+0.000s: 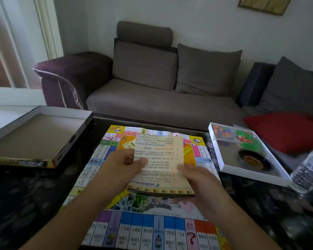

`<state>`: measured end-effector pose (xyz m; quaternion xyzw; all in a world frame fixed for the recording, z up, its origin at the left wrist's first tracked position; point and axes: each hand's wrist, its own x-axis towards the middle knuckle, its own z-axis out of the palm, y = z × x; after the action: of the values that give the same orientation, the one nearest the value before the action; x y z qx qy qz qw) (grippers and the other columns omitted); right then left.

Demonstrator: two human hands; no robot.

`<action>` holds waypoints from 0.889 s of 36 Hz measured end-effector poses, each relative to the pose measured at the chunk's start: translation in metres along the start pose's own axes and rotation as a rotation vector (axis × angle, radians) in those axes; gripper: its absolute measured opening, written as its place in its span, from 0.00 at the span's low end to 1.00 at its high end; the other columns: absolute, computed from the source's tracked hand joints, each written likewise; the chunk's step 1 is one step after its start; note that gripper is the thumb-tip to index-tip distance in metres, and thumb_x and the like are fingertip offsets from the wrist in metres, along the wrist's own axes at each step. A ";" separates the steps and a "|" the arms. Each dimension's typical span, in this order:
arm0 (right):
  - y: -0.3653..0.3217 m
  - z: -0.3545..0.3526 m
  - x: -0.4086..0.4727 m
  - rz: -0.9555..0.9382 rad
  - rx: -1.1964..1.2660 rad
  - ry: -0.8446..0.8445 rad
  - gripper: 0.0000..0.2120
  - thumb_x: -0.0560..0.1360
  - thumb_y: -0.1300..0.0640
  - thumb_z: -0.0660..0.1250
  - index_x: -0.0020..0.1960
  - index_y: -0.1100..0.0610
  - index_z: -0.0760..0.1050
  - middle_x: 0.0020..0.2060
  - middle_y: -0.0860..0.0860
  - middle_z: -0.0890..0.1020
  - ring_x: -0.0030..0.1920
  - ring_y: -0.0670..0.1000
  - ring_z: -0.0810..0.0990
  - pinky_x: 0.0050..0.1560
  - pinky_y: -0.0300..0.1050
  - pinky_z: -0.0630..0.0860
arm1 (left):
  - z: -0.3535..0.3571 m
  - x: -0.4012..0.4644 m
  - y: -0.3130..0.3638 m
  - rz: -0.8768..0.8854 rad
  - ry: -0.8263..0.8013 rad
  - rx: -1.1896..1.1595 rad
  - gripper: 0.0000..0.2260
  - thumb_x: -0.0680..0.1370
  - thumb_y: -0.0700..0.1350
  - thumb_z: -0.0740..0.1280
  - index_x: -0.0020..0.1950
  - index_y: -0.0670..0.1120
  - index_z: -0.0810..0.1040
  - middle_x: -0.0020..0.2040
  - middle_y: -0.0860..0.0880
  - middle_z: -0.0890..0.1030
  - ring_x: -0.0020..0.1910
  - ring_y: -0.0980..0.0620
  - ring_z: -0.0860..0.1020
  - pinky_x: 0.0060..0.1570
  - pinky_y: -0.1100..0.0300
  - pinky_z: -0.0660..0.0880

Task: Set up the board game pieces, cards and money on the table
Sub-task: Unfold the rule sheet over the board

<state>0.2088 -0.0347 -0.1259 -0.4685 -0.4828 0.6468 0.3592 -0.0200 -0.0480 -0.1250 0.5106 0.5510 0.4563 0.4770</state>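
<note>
While the game board [148, 222] lies flat on the surface, a printed sheet [159, 159] is held above it in the grip of left hand [123, 166] and right hand [201, 184].

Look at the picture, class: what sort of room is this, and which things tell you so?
Most likely a living room at home. A grey sofa with cushions stands against the wall, a low dark table in front carries a game board, and a framed picture hangs above.
</note>
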 end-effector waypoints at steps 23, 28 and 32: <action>0.010 0.009 -0.008 -0.176 0.051 -0.149 0.15 0.76 0.58 0.73 0.50 0.70 0.75 0.42 0.62 0.80 0.41 0.58 0.81 0.41 0.47 0.80 | 0.055 -0.004 -0.010 -0.193 -0.274 -0.376 0.27 0.77 0.59 0.72 0.54 0.33 0.80 0.45 0.31 0.75 0.45 0.39 0.78 0.53 0.40 0.78; 0.010 0.008 -0.009 -0.148 0.086 -0.167 0.11 0.72 0.58 0.74 0.49 0.65 0.78 0.42 0.61 0.79 0.41 0.55 0.81 0.41 0.43 0.79 | 0.054 -0.004 -0.014 -0.181 -0.296 -0.420 0.29 0.76 0.60 0.72 0.65 0.37 0.81 0.65 0.26 0.74 0.64 0.30 0.77 0.68 0.36 0.72; 0.007 0.008 -0.011 -0.128 0.094 -0.160 0.08 0.72 0.59 0.73 0.47 0.62 0.78 0.40 0.58 0.80 0.40 0.55 0.80 0.42 0.45 0.77 | 0.053 -0.006 -0.013 -0.162 -0.292 -0.424 0.25 0.78 0.58 0.70 0.64 0.38 0.81 0.62 0.28 0.77 0.57 0.38 0.79 0.58 0.44 0.76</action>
<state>0.2040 -0.0495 -0.1293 -0.3661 -0.5081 0.6800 0.3814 0.0308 -0.0537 -0.1447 0.4140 0.4077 0.4433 0.6825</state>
